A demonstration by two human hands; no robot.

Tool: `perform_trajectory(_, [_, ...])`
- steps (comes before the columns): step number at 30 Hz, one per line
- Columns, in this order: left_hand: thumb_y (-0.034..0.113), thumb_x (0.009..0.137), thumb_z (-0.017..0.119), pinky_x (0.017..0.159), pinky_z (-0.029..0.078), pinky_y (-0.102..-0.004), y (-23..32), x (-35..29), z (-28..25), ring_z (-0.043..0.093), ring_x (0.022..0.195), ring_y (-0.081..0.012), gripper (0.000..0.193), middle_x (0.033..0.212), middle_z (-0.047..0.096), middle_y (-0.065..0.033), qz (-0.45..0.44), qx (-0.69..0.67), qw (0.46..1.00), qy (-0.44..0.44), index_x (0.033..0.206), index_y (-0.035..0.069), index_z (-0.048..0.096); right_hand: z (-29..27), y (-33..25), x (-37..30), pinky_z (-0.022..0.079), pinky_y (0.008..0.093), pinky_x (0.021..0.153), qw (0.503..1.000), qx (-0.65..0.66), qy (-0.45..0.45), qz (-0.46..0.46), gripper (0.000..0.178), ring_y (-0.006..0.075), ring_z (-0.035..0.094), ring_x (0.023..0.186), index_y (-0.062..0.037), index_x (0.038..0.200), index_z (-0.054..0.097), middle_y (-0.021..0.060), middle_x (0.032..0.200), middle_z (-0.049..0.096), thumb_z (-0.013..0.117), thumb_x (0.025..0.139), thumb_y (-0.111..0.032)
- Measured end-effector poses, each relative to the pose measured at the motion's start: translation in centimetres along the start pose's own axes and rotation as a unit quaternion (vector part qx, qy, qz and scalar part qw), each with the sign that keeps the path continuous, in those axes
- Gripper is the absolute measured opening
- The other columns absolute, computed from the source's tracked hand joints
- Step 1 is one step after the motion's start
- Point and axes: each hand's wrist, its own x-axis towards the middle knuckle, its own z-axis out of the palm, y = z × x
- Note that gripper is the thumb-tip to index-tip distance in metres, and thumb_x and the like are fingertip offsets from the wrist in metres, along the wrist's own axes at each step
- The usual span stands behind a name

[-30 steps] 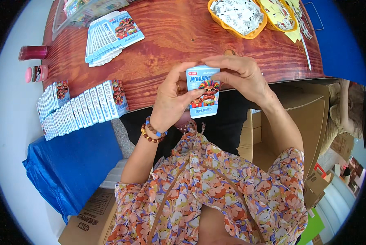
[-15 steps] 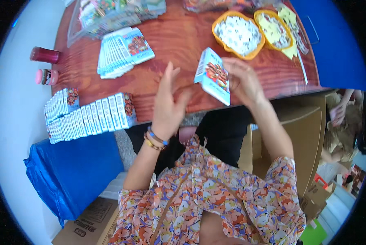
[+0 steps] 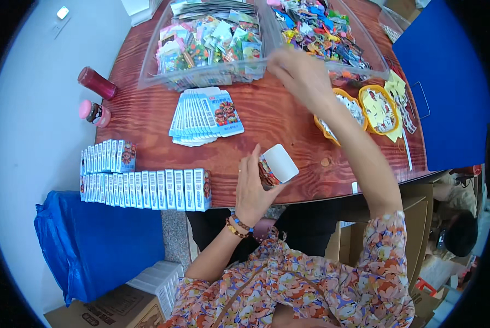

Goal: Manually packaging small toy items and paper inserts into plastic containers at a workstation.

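Your L hand (image 3: 255, 183) grips the small card box (image 3: 266, 173), rounded white flap (image 3: 281, 163) up, nr the grained wood table (image 3: 289, 128)'s front edge; your R hand (image 3: 304, 75), fingers curled (blurry, can't tell if pinching anything), is nr the clear plastic bin (image 3: 217, 76).

Your left hand (image 3: 254, 188) is near the center of the frame, back toward the camera, fingers (image 3: 251, 163) pointing up and the thumb (image 3: 276, 189) reaching out to the right, the two curved in a holding grip. Its forearm, the left forearm (image 3: 215, 258), slants up and rightward from the lower middle of the frame. Your right hand (image 3: 304, 72) is higher, in the upper middle, slightly blurred, with its fingers bent toward the left; how far they close is unclear. Your right forearm (image 3: 360, 150) runs long, up and leftward from the right side.
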Motion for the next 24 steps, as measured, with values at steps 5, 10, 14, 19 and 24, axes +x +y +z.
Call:
perform_trajectory(5, [0.019,0.07,0.088,0.097,0.046,-0.0431,-0.3,0.7,-0.4,0.055,0.114,-0.0362,0.085,0.123,0.055,-0.0178,0.016,-0.013,1.0,-0.011,0.141,0.002,0.044,6.0,5.2,9.9,0.048,0.0486,0.087,0.977,-0.183,-0.095,-0.062,0.025,0.0281,0.063,0.111,-0.012,0.105,0.068,0.0081,0.112,0.068,0.07,0.082,-0.022])
perform_trajectory(10, [0.018,0.07,0.089,0.096,0.048,-0.0427,-1.6,0.2,-0.8,0.055,0.114,-0.0362,0.089,0.125,0.054,-0.0184,0.023,-0.035,0.999,-0.022,0.143,0.002,0.042,7.1,5.9,12.1,0.041,0.0506,0.093,0.945,-0.215,-0.241,-0.058,0.039,0.0287,0.059,0.114,-0.0114,0.106,0.063,0.0069,0.11,0.067,0.079,0.076,-0.031])
perform_trajectory(14, [0.018,0.07,0.089,0.097,0.048,-0.0424,-1.7,0.3,-0.9,0.055,0.116,-0.036,0.091,0.128,0.054,-0.0191,0.016,-0.056,0.998,-0.021,0.145,0.002,0.04,6.0,6.7,12.4,0.043,0.0475,0.084,0.96,-0.119,-0.23,-0.107,0.029,0.0295,0.063,0.101,-0.0099,0.094,0.064,0.009,0.096,0.067,0.077,0.075,-0.028])
perform_trajectory(19, [0.017,0.071,0.089,0.099,0.047,-0.0422,-1.6,0.5,-0.6,0.055,0.116,-0.0356,0.089,0.128,0.054,-0.019,0.014,-0.076,0.997,-0.01,0.144,0.001,0.041,5.0,8.5,11.9,0.048,0.0439,0.073,0.976,-0.034,-0.119,-0.18,0.022,0.0361,0.061,0.083,-0.0039,0.084,0.067,0.0146,0.084,0.06,0.072,0.079,-0.025])
perform_trajectory(24, [0.017,0.071,0.088,0.097,0.047,-0.0412,-2.1,1.1,0.0,0.057,0.114,-0.0347,0.074,0.122,0.056,-0.0174,0.028,-0.042,0.998,0.034,0.131,0.0,0.05,-0.4,7.3,9.8,0.047,0.033,0.063,0.992,0.064,-0.099,-0.036,0.022,0.0173,0.058,0.066,-0.0055,0.098,0.074,0.0044,0.073,0.063,0.069,0.09,-0.025])
